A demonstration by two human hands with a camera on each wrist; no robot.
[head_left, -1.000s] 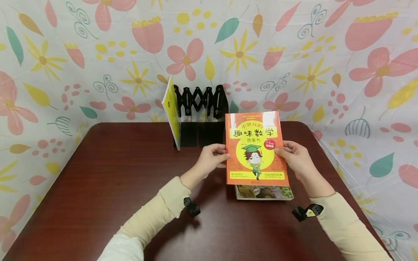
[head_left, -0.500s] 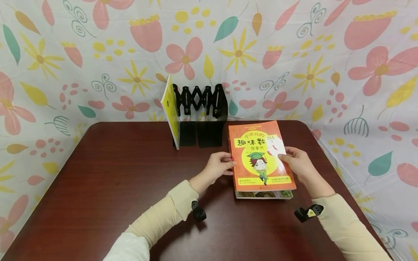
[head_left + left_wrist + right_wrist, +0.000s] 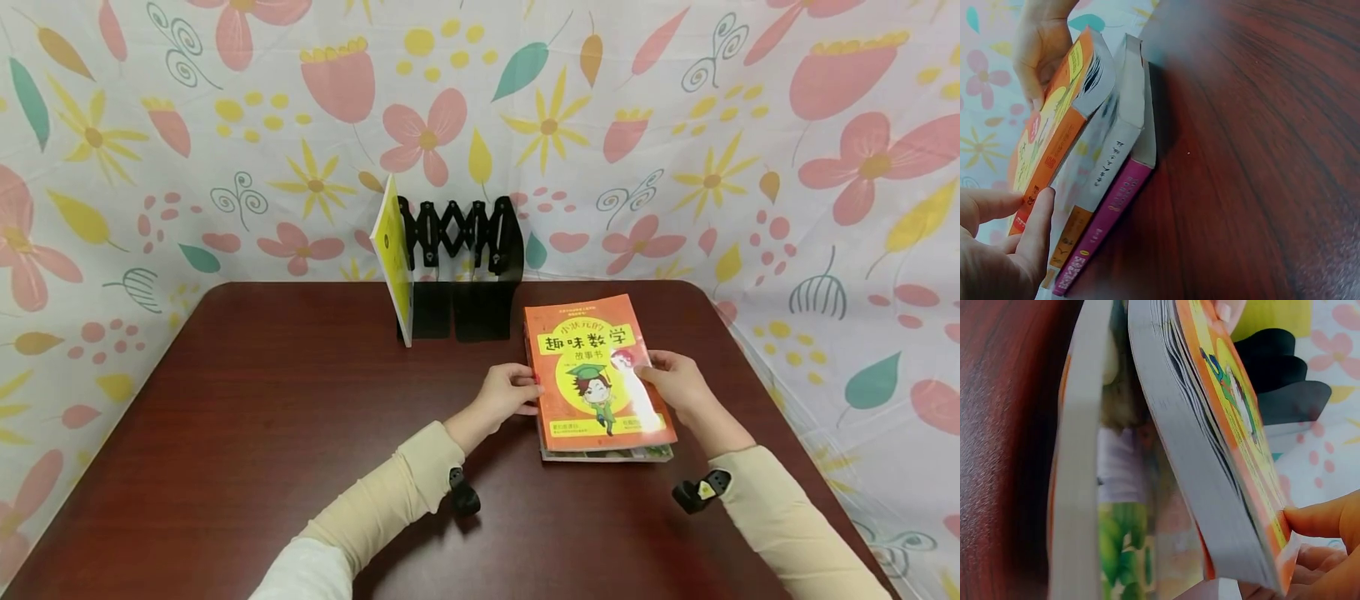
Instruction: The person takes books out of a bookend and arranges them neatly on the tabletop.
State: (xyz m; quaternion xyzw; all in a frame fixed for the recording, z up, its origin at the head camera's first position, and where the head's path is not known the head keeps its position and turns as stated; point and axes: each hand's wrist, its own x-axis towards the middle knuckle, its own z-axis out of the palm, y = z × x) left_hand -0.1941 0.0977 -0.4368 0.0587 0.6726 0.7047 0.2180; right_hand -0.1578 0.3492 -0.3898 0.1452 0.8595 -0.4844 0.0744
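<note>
An orange children's book [image 3: 551, 400] with a cartoon figure on its cover is held above a pile on the table. My left hand [image 3: 506, 393] pinches its spine edge, while my right hand [image 3: 678, 387] grips the opposite edge, thumb on the cover. In the left wrist view, a white-spined book [image 3: 1113, 153] and a magenta-spined book [image 3: 1107, 219] lie stacked beneath. A gap separates the orange book from the white-spined one. The right wrist view shows part of the picture cover [image 3: 1122, 544] below, with the orange book tilted over it.
Behind the pile, to the left, stands a black expandable bookend rack [image 3: 453, 233]. A thin yellow book [image 3: 393, 258] leans upright against its left end. Dark wood tabletop [image 3: 262, 417] extends to the left, and a flowered cloth [image 3: 300, 125] hangs behind.
The orange book has come down and toward me, covering more of the pile below. Both hands moved with it, still gripping its edges; the left also shifted right.
</note>
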